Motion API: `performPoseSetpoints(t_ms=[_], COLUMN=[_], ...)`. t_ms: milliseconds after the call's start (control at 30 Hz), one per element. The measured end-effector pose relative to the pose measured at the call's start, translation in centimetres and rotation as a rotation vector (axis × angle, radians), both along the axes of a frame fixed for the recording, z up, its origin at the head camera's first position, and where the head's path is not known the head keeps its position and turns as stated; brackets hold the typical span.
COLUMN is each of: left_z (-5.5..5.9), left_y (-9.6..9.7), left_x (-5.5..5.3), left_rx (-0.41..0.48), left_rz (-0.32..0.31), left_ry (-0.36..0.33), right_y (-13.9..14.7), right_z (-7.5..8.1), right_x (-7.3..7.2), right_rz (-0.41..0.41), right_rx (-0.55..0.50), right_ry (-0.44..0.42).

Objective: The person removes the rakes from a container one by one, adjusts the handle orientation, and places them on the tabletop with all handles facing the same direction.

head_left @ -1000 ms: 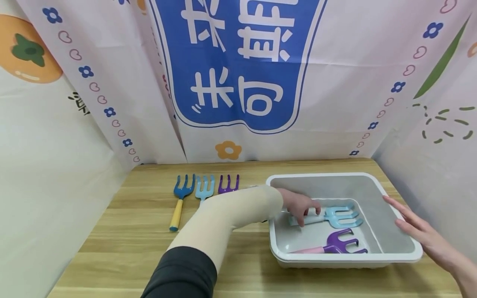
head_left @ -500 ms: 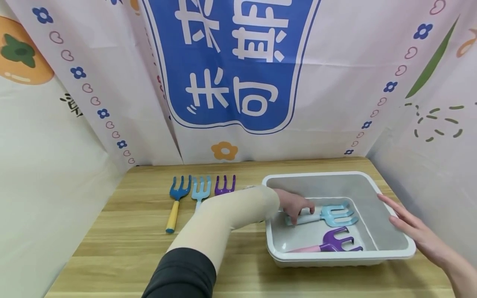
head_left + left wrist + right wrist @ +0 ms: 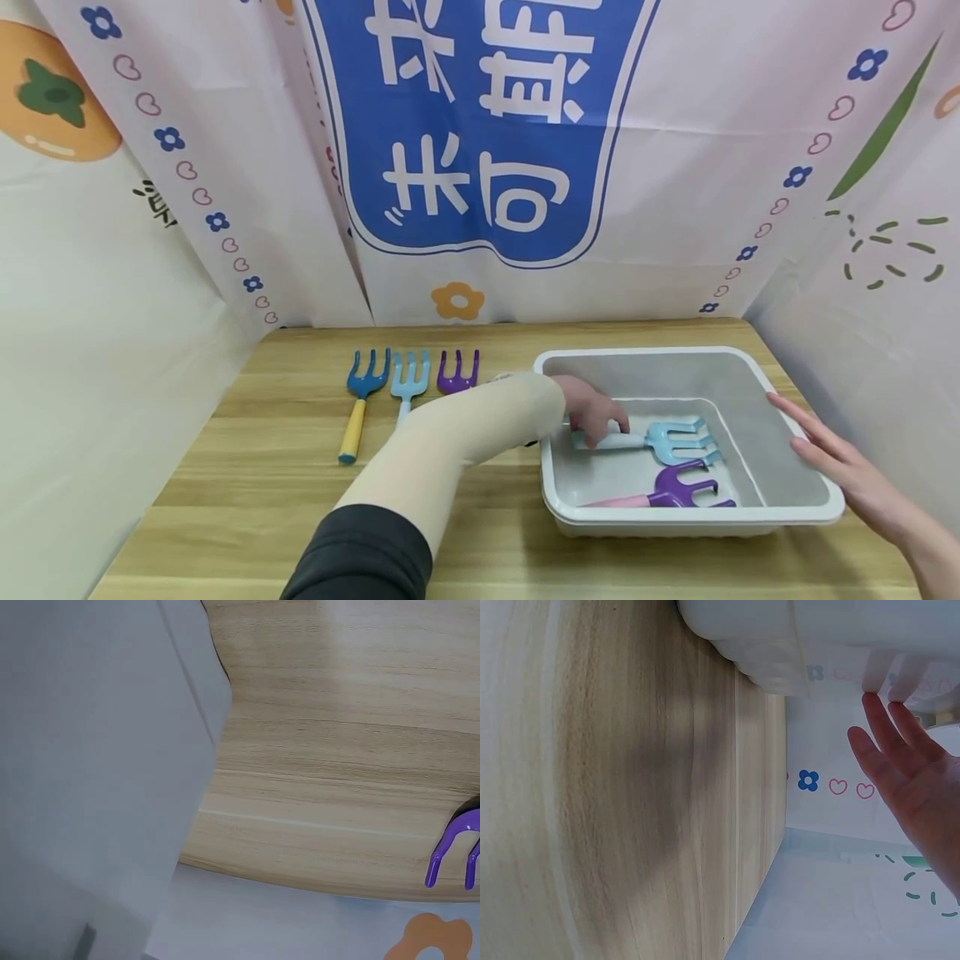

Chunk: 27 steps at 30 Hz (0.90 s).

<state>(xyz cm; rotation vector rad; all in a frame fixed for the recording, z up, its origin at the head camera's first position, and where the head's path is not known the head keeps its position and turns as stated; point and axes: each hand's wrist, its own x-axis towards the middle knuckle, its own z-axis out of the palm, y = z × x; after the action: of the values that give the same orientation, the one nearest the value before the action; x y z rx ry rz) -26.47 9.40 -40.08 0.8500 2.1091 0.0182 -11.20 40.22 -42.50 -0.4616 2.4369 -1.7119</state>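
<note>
Head view: left grip (image 3: pixel 590 412) pinches light-blue fork (image 3: pixel 663 442), handle (image 3: pixel 622 441) part-hidden; right grip (image 3: pixel 843 465) lies straight-fingered.

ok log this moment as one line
left hand: holding light-blue hand rake inside tub | right hand: touching tub | purple-pink rake: in tub | three rakes: on table
</note>
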Motion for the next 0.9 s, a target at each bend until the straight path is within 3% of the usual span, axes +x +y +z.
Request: performPoseSetpoints(t_ms=[433,600,900], left_z=[0.8,1.0,1.4], left_y=[-0.4,-0.4,-0.7], left_x=[0.2,0.2,-0.1], left_rx=[-0.009,-0.010,0.076], left_rz=[0.039,0.007,0.059], left_ry=[-0.053,-0.046,-0.120], right_y=[0.3,0.3,0.3], right_z=[-0.4,-0.5,-0.5], right_x=[-0.2,-0.2,-0.2], right_rz=[0.003,0.005,0.004], right_rx=[-0.022,-0.028,-0.032], right_ry=[0.002,-0.003,0.002])
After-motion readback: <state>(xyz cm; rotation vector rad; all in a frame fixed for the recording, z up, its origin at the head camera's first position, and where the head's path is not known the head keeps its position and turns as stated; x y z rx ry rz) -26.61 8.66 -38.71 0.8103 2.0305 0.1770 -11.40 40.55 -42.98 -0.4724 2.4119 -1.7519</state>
